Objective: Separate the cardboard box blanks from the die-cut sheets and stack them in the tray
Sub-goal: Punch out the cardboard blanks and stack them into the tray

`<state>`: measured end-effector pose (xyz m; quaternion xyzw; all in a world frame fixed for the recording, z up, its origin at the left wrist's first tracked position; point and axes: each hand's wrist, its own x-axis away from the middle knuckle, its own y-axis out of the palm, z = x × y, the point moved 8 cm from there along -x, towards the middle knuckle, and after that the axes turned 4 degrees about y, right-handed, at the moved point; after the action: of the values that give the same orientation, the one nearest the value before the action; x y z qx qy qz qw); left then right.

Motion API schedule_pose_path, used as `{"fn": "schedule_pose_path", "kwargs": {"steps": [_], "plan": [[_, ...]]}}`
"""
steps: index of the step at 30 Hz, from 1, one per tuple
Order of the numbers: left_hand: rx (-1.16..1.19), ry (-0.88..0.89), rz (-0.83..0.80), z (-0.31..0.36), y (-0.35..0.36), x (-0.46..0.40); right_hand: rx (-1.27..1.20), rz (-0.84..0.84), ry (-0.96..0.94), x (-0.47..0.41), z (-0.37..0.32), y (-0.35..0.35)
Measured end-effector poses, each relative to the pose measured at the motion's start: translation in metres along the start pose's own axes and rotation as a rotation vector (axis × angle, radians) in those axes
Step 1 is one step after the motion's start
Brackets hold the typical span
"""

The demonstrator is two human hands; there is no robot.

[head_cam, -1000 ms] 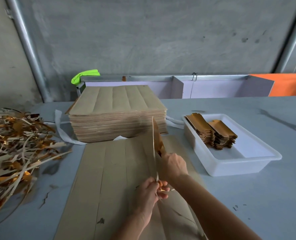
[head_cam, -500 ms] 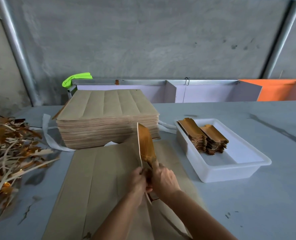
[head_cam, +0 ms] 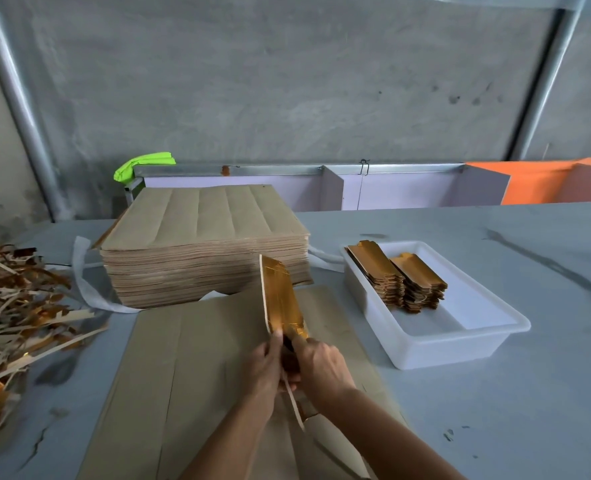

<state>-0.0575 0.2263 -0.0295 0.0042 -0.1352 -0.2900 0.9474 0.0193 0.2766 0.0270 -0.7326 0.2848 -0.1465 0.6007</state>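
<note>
A gold-faced box blank stands on edge above the brown die-cut sheet lying flat before me. My left hand and my right hand both grip the blank's lower end, pressed close together. A thin waste strip hangs down between the hands. To the right, a white tray holds two short stacks of gold blanks. A tall stack of uncut sheets sits behind the flat sheet.
A heap of gold and cream offcut strips covers the table's left side. White strapping curls around the tall stack. A lavender and metal partition and an orange panel run along the far edge.
My hands have come together on the blank's lower end, and the blank has turned so its gold face shows. The view has shifted slightly; the thin strip now hangs lower.
</note>
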Motion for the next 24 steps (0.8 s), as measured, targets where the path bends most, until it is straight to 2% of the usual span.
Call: {"fn": "schedule_pose_path", "kwargs": {"steps": [3, 8, 11, 14, 18, 20, 24], "plan": [[0.035, -0.056, 0.007, 0.002, -0.004, -0.002, 0.004, -0.007, -0.084, 0.004, -0.007, 0.001], [0.047, -0.056, 0.022, 0.001, -0.006, -0.007, -0.024, 0.027, -0.124, 0.012, -0.001, 0.003], [0.136, -0.126, 0.021, -0.003, -0.006, -0.011, -0.102, 0.048, -0.142, 0.017, 0.005, -0.001], [0.254, -0.18, 0.041, -0.008, -0.009, -0.016, -0.248, 0.148, -0.047, 0.023, 0.023, -0.014], [0.349, -0.227, 0.063, -0.015, -0.014, -0.023, -0.467, 0.364, 0.238, 0.028, 0.064, -0.041], [0.342, -0.227, 0.073, -0.016, -0.015, -0.024, -0.552, 0.446, 0.32, 0.029, 0.076, -0.055], [0.284, -0.151, 0.156, -0.013, -0.02, -0.023, -0.456, 0.499, 0.208, 0.017, 0.059, -0.081]]}}
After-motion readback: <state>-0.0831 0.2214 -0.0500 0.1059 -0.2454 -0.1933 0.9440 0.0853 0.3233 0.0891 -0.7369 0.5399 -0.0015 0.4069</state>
